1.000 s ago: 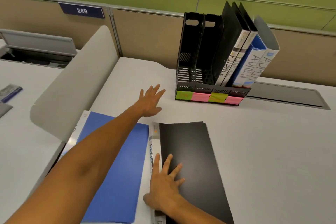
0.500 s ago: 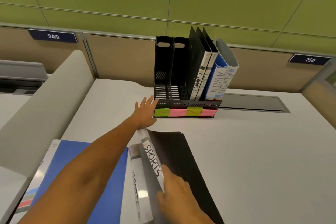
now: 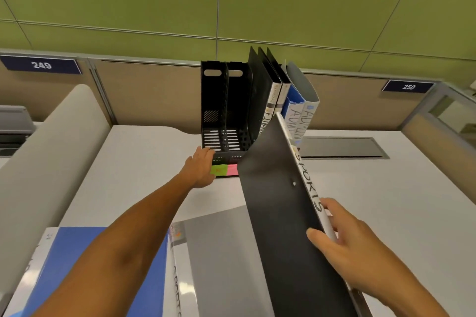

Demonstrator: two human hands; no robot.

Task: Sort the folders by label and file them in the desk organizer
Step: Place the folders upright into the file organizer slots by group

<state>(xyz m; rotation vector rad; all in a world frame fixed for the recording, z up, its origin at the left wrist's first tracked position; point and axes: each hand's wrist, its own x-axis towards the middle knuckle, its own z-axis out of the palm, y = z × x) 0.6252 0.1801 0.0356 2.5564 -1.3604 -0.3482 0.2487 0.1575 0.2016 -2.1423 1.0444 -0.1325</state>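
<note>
I see the right hand (image 3: 353, 252) gripping the matte black SPORTS folder (image 3: 280, 208), thumb on its cover, fingers behind the white spine, now lifted off the tabletop (image 3: 386, 201) and tilted toward the slotted black plastic organizer (image 3: 224, 110) at the back edge. The left hand (image 3: 202, 168), fingers extended, now touches its base.

We have a single head-worn wide-angle view, looking forward and down across the desk (image 3: 386, 201) from close above the forearms, toward the desk organizer (image 3: 219, 110) against the partition (image 3: 144, 92); the green wall (image 3: 231, 2) fills the upper frame.
</note>
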